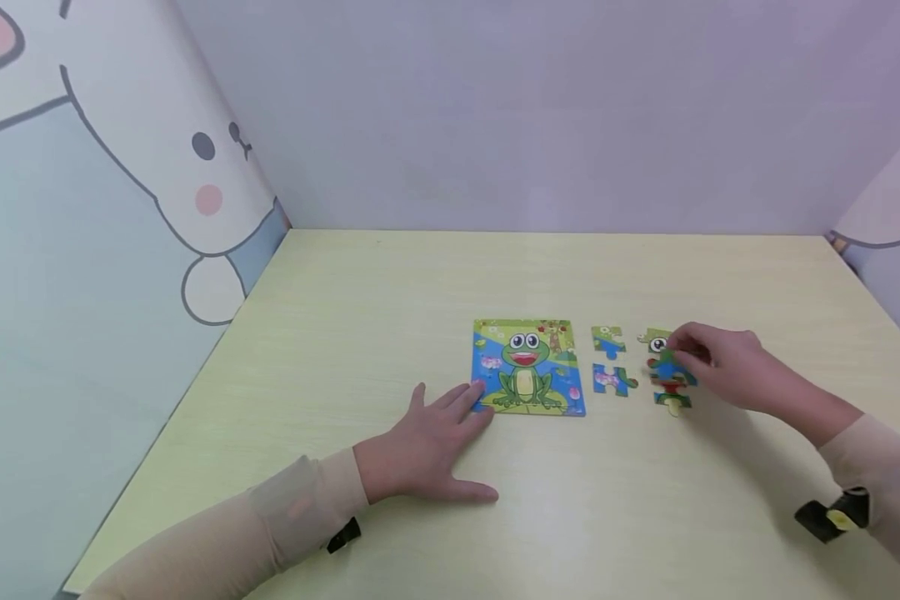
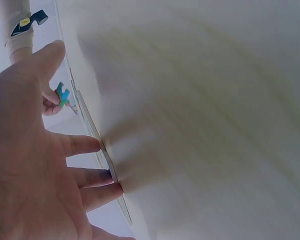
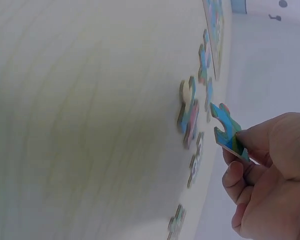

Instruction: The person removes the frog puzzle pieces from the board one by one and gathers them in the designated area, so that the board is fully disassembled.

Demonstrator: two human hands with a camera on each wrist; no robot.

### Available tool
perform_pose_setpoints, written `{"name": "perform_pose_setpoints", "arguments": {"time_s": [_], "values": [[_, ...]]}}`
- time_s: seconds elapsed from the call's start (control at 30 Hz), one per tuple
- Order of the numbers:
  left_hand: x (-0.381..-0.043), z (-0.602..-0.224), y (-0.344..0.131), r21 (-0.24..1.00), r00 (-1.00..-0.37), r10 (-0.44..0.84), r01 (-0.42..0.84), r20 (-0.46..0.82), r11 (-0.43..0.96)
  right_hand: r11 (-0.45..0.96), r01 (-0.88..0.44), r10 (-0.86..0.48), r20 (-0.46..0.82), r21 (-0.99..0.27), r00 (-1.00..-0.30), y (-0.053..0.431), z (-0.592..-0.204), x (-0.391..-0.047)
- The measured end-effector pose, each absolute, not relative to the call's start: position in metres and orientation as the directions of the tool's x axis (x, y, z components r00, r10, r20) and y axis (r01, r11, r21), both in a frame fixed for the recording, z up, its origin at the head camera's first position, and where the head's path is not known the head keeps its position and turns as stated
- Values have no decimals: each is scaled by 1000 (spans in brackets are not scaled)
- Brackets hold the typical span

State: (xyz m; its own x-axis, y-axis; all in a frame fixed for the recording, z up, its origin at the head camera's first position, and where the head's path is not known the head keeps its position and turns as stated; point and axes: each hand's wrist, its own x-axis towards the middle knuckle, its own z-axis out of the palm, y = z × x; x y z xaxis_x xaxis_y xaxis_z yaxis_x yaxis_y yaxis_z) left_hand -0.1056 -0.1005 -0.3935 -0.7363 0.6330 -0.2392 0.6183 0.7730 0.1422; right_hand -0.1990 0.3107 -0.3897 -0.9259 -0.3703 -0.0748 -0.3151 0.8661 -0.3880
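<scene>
A square frog puzzle board [image 1: 525, 379] lies flat on the table. My left hand [image 1: 433, 442] rests at its lower left corner, fingers spread and mostly straight; in the left wrist view several fingertips touch the board's edge. With thumb and fingers, my right hand [image 1: 735, 367] pinches a blue and green jigsaw piece [image 3: 229, 129], raised above the table over the right column of loose pieces. Near it lie a piece with an eye [image 1: 656, 342] and a red, green and cream piece [image 1: 672, 402], partly hidden by the hand and held piece.
Between the board and my right hand lie two more pieces, a green and blue one [image 1: 607, 340] and one with a pink flower [image 1: 612, 381]. The pale wooden table [image 1: 360, 317] meets a plain wall [image 1: 525, 125] at the back. Cartoon-printed panels [image 1: 120, 250] stand at the sides.
</scene>
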Motion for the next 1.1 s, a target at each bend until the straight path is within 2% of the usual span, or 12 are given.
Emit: {"name": "perform_pose_setpoints", "arguments": {"time_s": [0.23, 0.43, 1.1], "values": [[-106, -394, -100, 137, -735, 633, 620, -242, 772, 903, -338, -376, -105, -265, -921, 354, -399, -193], [-106, -394, -101, 146, -734, 633, 617, -246, 773, 916, -312, -358, -167, -252, -919, 373, -405, -187], [-107, -393, -101, 163, -733, 627, 607, -263, 778, 922, -307, -329, -62, -236, -942, 363, -395, -190]]}}
